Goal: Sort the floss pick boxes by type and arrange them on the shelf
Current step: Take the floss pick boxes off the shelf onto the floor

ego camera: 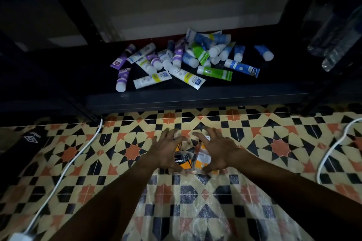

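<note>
While fingers spread wide, left hand [166, 150] and right hand [216, 149] flank floss pick boxes [188, 159], grasping nothing.

Dim light. Patterned tile floor [133, 150] in cream, black and orange; dark low shelf [195, 98] at twelve o'clock; white cables [64, 170] at nine and three.

Glossy tubes [183, 60], seemingly plastic

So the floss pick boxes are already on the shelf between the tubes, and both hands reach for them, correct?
Not quite. In the head view the floss pick boxes lie on the patterned floor, not on the shelf. Only the tubes are up there. The left hand and right hand do reach for them.
</note>
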